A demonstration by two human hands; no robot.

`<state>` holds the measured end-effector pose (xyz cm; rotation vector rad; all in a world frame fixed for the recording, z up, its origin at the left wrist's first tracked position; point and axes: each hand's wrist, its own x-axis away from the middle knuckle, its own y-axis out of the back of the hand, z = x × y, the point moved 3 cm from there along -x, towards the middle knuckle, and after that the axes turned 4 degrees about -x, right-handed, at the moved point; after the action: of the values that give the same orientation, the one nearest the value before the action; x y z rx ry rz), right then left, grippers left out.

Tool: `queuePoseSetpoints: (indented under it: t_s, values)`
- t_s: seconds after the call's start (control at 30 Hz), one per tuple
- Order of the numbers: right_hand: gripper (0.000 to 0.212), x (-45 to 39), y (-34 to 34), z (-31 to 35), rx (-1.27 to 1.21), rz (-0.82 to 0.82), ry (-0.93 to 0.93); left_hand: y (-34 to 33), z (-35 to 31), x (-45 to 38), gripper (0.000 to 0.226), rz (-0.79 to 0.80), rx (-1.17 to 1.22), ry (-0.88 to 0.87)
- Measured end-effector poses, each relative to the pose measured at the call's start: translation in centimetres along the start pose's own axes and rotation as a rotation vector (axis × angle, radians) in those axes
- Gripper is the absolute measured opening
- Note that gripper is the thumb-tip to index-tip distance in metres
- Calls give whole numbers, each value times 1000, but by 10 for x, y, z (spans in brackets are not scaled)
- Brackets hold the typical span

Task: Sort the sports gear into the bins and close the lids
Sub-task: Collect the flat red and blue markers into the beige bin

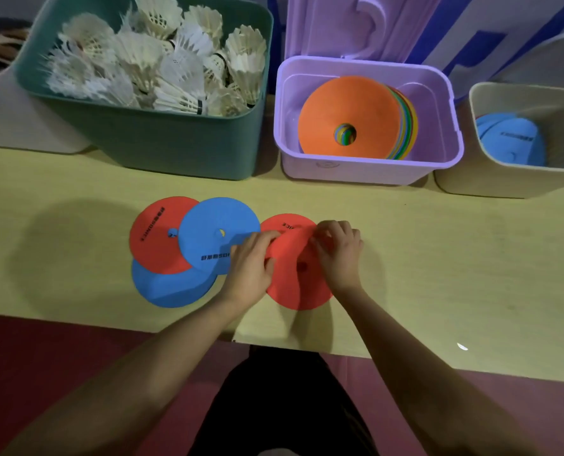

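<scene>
Flat round marker discs lie on the yellow table point(438, 258). My left hand point(251, 268) and my right hand point(338, 251) both grip a red disc point(298, 284) at its upper edge, tilted above another red disc point(287, 223). To the left lie a blue disc point(214, 232), a red disc point(157, 238) and a second blue disc point(168, 287), overlapping. The purple bin point(366, 172) holds a stack of cone discs, orange on top point(346, 113). A beige bin point(504, 179) at right holds blue discs point(507, 139).
A green bin point(162, 149) full of white shuttlecocks point(162, 57) stands at the back left. The purple lid point(356, 24) stands upright behind its bin. The table's front edge runs just below my hands; a red floor lies beyond it.
</scene>
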<state>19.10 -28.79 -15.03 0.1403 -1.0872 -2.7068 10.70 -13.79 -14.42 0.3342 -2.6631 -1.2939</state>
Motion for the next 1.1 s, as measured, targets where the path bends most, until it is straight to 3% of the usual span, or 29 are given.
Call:
queuePoseSetpoints:
  t_s: [0.13, 0.23, 0.3, 0.43, 0.6, 0.8, 0.93, 1.1]
  values:
    - [34, -16, -8, 5, 66, 13, -126, 14, 8, -25, 51, -31, -1, 1]
    - [60, -12, -13, 0, 208, 155, -247, 11, 22, -37, 64, 135, -304, 86]
    - [61, -2, -16, -3, 242, 178, -216, 6, 28, -37, 73, 258, -423, 113]
    - [59, 9, -19, -6, 74, 134, -345, 0, 29, -33, 69, 295, -457, 71]
    - [38, 6, -14, 0, -161, 106, -182, -1, 20, -34, 71, 264, -385, -16]
    - [40, 8, 21, -2, -353, 93, -13, -6, 6, -39, 81, 279, -269, -49]
    - [38, 10, 39, -5, -383, 40, 41, -5, -13, -34, 75, 136, -99, -21]
    - [37, 13, 53, -2, -452, -78, 49, 12, -33, -34, 62, -2, 53, -139]
